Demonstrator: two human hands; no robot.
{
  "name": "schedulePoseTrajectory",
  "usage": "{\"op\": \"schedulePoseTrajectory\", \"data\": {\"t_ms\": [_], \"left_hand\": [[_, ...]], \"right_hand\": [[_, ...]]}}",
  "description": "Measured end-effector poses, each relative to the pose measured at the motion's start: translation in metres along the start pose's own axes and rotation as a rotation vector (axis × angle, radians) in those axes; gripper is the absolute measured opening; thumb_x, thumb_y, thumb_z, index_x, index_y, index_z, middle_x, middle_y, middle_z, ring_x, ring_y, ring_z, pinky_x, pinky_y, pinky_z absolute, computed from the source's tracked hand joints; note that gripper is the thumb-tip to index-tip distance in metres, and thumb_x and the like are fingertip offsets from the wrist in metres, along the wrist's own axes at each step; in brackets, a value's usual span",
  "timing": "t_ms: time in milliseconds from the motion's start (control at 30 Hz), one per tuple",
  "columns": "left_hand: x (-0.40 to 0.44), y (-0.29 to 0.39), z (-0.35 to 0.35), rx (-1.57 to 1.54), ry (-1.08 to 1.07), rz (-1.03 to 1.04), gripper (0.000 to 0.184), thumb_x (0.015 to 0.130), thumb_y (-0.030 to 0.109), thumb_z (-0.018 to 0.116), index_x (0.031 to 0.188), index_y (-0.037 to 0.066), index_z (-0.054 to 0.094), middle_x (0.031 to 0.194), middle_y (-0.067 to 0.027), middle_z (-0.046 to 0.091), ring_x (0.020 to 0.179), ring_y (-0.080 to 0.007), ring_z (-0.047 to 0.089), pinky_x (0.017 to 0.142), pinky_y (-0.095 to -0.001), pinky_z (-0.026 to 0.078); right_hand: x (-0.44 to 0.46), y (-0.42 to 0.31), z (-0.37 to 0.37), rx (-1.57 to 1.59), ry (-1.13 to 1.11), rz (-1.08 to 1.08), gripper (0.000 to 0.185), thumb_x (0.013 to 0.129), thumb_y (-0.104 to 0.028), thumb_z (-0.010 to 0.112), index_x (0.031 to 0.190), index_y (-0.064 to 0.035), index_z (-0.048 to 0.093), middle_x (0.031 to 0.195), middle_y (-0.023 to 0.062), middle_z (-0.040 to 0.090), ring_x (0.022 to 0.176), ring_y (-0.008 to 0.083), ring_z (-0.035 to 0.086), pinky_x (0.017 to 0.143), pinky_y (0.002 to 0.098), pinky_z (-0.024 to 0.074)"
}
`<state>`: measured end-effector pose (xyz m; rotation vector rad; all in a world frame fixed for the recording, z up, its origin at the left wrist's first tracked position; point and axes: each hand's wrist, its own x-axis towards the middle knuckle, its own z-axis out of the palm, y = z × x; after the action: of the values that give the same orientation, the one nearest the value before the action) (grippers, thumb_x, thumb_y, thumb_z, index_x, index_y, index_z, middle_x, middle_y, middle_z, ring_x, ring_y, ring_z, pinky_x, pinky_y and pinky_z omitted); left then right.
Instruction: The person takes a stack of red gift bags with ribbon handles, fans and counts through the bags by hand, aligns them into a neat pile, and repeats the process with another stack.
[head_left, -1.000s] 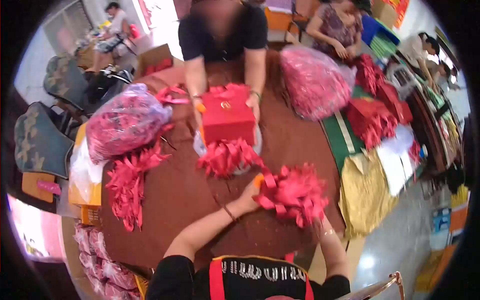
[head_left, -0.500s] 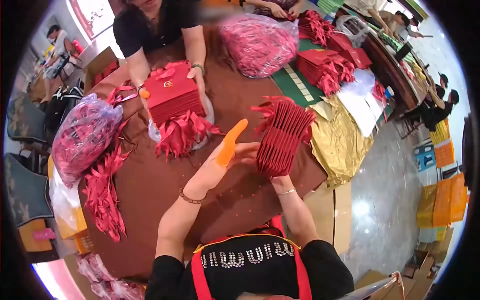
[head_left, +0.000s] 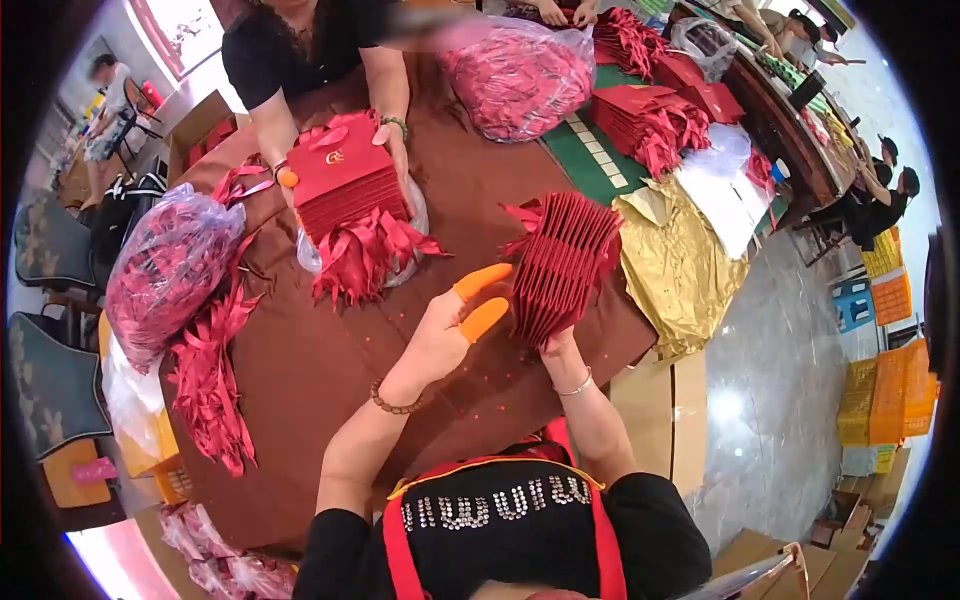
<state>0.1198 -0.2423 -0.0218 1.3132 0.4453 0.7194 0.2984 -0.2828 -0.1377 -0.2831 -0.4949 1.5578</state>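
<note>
My right hand (head_left: 560, 342) grips a thick stack of red paper gift bags (head_left: 568, 265) from below, its fingers mostly hidden behind the stack. The bags' folded edges face me, and red ribbon pokes out at the upper left. Just left of that stack is my left hand (head_left: 442, 335), open and empty, with orange finger cots (head_left: 485, 318) on two fingers that stretch toward the bags. Across the table, a co-worker's two hands hold another stack of red gift bags (head_left: 350, 180) with a gold mark on top and ribbons (head_left: 375, 255) spilling off its near side.
The table wears a brown cloth (head_left: 300, 400). Plastic sacks of red ribbon stand left (head_left: 165, 270) and at the back (head_left: 520, 80). More ribbons (head_left: 215, 390) lie left. Gold wrapping (head_left: 690, 270) and further red bags (head_left: 650, 125) are at right. Orange crates (head_left: 900, 395) stand beyond.
My left hand has turned, so two orange-covered fingers now show instead of one. The stack in my right hand has tilted slightly and its edges have fanned. The co-worker's stack stays nearly in place.
</note>
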Motion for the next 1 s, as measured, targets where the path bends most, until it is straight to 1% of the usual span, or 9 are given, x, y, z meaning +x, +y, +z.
{"op": "schedulePoseTrajectory", "data": {"t_ms": [67, 200, 300, 367, 500, 733, 800, 933, 1000], "left_hand": [[0.001, 0.002, 0.006, 0.058, 0.112, 0.117, 0.037, 0.087, 0.007, 0.057, 0.123, 0.001, 0.048, 0.108, -0.0053, 0.057, 0.1, -0.0132, 0.054, 0.089, -0.024, 0.04], [0.004, -0.004, 0.006, 0.198, 0.158, 0.2, 0.036, 0.084, 0.006, 0.06, 0.118, 0.001, 0.052, 0.106, -0.0066, 0.059, 0.098, -0.0143, 0.055, 0.086, -0.0253, 0.042], [0.004, 0.008, 0.011, 0.373, 0.153, 0.22, 0.035, 0.08, 0.005, 0.063, 0.114, 0.001, 0.055, 0.102, -0.0085, 0.06, 0.095, -0.0164, 0.056, 0.083, -0.0266, 0.043], [0.005, 0.009, 0.011, 0.447, 0.155, 0.245, 0.036, 0.08, 0.005, 0.063, 0.115, -0.001, 0.054, 0.109, -0.0089, 0.06, 0.101, -0.0146, 0.055, 0.089, -0.0274, 0.041], [0.006, 0.007, 0.011, 0.495, 0.154, 0.244, 0.037, 0.079, 0.005, 0.063, 0.115, -0.001, 0.054, 0.109, -0.01, 0.061, 0.102, -0.0156, 0.056, 0.09, -0.0278, 0.041], [0.006, 0.005, 0.014, 0.61, 0.218, 0.33, 0.039, 0.076, 0.008, 0.068, 0.112, 0.0, 0.056, 0.101, -0.01, 0.062, 0.091, -0.0174, 0.058, 0.081, -0.0277, 0.044], [0.007, 0.004, 0.014, 0.622, 0.234, 0.373, 0.04, 0.075, 0.009, 0.069, 0.111, 0.001, 0.056, 0.099, -0.0102, 0.062, 0.088, -0.0181, 0.059, 0.079, -0.0277, 0.045], [0.007, 0.003, 0.015, 0.668, 0.246, 0.404, 0.042, 0.072, 0.009, 0.071, 0.11, 0.0, 0.056, 0.095, -0.0105, 0.061, 0.085, -0.0199, 0.059, 0.077, -0.0282, 0.045], [0.008, 0.004, 0.016, 0.651, 0.247, 0.427, 0.043, 0.071, 0.01, 0.072, 0.11, 0.001, 0.056, 0.094, -0.0105, 0.06, 0.084, -0.0206, 0.058, 0.076, -0.0284, 0.045]], "right_hand": [[-0.004, 0.006, -0.014, 0.01, 0.227, -0.05, 0.086, 0.073, -0.053, 0.063, 0.133, -0.0002, 0.032, 0.131, 0.0186, 0.042, 0.118, 0.0316, 0.045, 0.102, 0.0468, 0.0332], [-0.004, 0.005, -0.005, -0.013, 0.204, -0.036, 0.082, 0.074, -0.05, 0.064, 0.133, -0.0029, 0.034, 0.132, 0.0155, 0.043, 0.118, 0.0294, 0.045, 0.102, 0.0459, 0.034], [-0.006, 0.01, -0.01, 0.006, 0.304, -0.075, 0.078, 0.073, -0.047, 0.066, 0.132, -0.0064, 0.037, 0.13, 0.0117, 0.046, 0.117, 0.0282, 0.046, 0.101, 0.0444, 0.0361], [-0.006, 0.01, -0.008, 0.013, 0.294, -0.077, 0.076, 0.073, -0.046, 0.066, 0.132, -0.0062, 0.038, 0.129, 0.0118, 0.047, 0.117, 0.0279, 0.047, 0.101, 0.0442, 0.0366], [-0.006, 0.011, -0.009, 0.039, 0.274, -0.078, 0.073, 0.073, -0.044, 0.067, 0.13, -0.0053, 0.041, 0.127, 0.0118, 0.049, 0.115, 0.0273, 0.049, 0.1, 0.0438, 0.0375], [-0.005, 0.009, 0.001, 0.008, 0.341, -0.119, 0.069, 0.073, -0.039, 0.069, 0.127, -0.0044, 0.043, 0.124, 0.0111, 0.051, 0.111, 0.0256, 0.051, 0.098, 0.0411, 0.0401], [-0.005, 0.01, -0.002, 0.052, 0.233, -0.129, 0.068, 0.073, -0.038, 0.07, 0.126, -0.0042, 0.043, 0.123, 0.0108, 0.052, 0.11, 0.0249, 0.052, 0.098, 0.0398, 0.0407], [-0.004, 0.01, 0.003, 0.047, 0.314, -0.101, 0.068, 0.074, -0.039, 0.068, 0.127, -0.0042, 0.043, 0.124, 0.0116, 0.052, 0.112, 0.0257, 0.051, 0.098, 0.0402, 0.0402], [-0.005, 0.01, 0.0, -0.017, 0.219, -0.135, 0.068, 0.075, -0.04, 0.066, 0.128, -0.0045, 0.041, 0.125, 0.0118, 0.05, 0.113, 0.0262, 0.05, 0.099, 0.0406, 0.0385]]}}
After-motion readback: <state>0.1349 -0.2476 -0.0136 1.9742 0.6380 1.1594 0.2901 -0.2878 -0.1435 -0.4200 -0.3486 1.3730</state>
